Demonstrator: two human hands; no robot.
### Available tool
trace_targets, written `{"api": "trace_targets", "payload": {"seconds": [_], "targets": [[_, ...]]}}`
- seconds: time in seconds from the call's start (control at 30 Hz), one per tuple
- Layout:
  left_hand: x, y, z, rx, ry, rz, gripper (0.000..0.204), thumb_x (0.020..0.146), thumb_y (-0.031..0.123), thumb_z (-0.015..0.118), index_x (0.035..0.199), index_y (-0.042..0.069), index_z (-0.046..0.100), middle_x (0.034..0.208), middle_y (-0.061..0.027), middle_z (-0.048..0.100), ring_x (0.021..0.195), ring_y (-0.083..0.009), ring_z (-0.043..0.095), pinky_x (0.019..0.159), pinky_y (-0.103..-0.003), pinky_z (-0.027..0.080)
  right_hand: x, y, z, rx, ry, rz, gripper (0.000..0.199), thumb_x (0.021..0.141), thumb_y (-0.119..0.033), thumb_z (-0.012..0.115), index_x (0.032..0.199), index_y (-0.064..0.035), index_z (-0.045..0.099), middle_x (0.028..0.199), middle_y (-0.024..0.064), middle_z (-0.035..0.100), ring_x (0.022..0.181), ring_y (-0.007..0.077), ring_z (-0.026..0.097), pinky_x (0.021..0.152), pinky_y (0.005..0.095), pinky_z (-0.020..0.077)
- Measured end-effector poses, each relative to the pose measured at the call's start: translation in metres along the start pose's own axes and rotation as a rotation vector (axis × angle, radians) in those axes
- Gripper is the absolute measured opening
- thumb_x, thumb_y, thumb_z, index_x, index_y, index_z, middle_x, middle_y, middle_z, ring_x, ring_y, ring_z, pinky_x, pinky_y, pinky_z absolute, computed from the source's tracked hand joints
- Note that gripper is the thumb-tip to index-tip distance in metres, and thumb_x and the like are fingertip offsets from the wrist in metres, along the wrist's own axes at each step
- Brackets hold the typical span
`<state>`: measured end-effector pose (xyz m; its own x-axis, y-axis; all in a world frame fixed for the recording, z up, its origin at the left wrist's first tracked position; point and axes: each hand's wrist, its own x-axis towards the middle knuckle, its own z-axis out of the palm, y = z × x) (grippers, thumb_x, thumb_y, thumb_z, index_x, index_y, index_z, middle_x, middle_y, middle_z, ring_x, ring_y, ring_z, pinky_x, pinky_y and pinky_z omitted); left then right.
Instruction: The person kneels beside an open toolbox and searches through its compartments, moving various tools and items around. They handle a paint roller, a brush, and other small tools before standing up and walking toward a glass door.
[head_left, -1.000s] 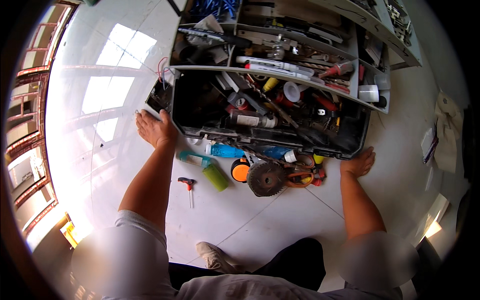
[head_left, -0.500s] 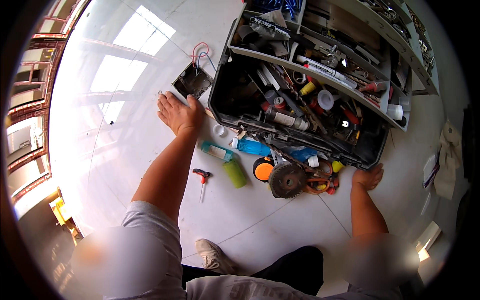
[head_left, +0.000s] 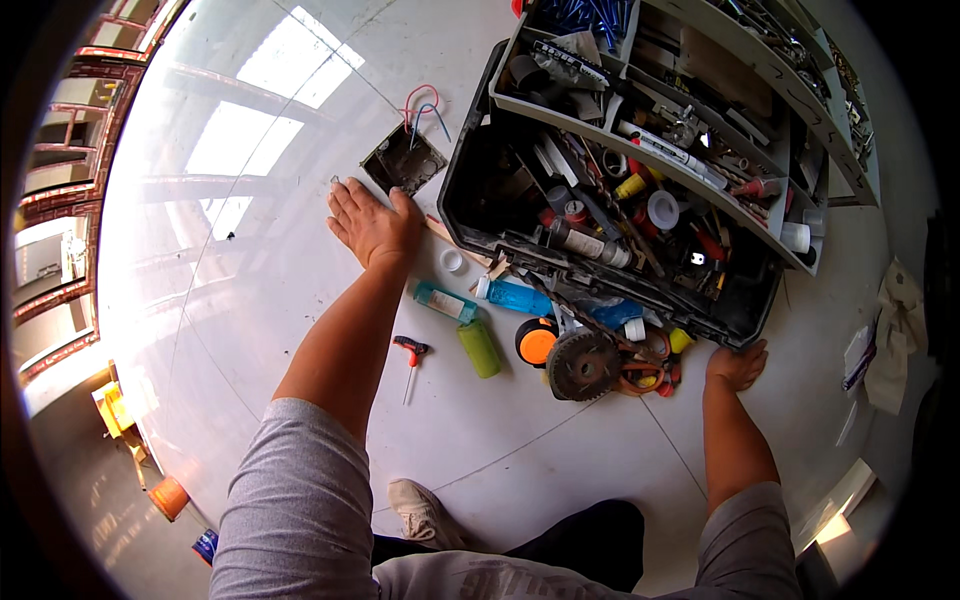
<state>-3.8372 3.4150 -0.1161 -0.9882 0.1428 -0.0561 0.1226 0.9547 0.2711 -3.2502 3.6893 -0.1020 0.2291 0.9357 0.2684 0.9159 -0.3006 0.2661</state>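
Observation:
My left hand [head_left: 373, 225] lies flat, fingers apart, on the glossy white floor just below a dark square wall box [head_left: 403, 161] with red and blue wires, and left of the open black toolbox [head_left: 610, 200]. It holds nothing. My right hand [head_left: 737, 364] rests with curled fingers at the toolbox's near right corner; whether it grips the edge is unclear. Between my hands lie a teal tube [head_left: 445, 302], a green can [head_left: 480, 347], an orange tape measure [head_left: 536, 341] and a toothed saw disc [head_left: 582, 365].
A small red-handled T-wrench [head_left: 411, 353] lies by my left forearm. The toolbox's fold-out trays [head_left: 700, 90] hold several tools, tape rolls and screwdrivers. Cloth and papers [head_left: 890, 340] lie at the right. My shoe [head_left: 422, 512] is near the bottom.
My left hand has slid up and left along the floor toward the wall box. The view has swung so the toolbox sits further right; my right hand stays at its corner.

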Motion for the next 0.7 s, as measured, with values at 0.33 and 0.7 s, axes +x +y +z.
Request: {"api": "trace_targets", "payload": {"seconds": [0.33, 0.7], "targets": [[-0.002, 0.005, -0.003, -0.007, -0.004, 0.008, 0.084, 0.095, 0.044, 0.055, 0.161, -0.003, 0.034, 0.172, -0.0222, 0.026, 0.163, -0.0342, 0.014, 0.131, -0.049, 0.004, -0.002, -0.002, -0.012, -0.036, -0.02, -0.008, 0.074, 0.1, -0.048, 0.06, 0.164, -0.0198, 0.036, 0.167, 0.0117, 0.037, 0.155, 0.031, 0.034, 0.123, 0.0529, 0.0304], [-0.002, 0.003, -0.003, 0.044, -0.003, 0.017, 0.082, 0.097, 0.047, 0.052, 0.161, -0.002, 0.035, 0.172, -0.022, 0.027, 0.162, -0.0339, 0.016, 0.131, -0.051, 0.007, -0.008, -0.01, -0.027, 0.07, -0.032, -0.021, 0.082, 0.096, -0.046, 0.064, 0.165, -0.015, 0.032, 0.167, 0.0161, 0.034, 0.156, 0.036, 0.027, 0.126, 0.0549, 0.0224]]}}
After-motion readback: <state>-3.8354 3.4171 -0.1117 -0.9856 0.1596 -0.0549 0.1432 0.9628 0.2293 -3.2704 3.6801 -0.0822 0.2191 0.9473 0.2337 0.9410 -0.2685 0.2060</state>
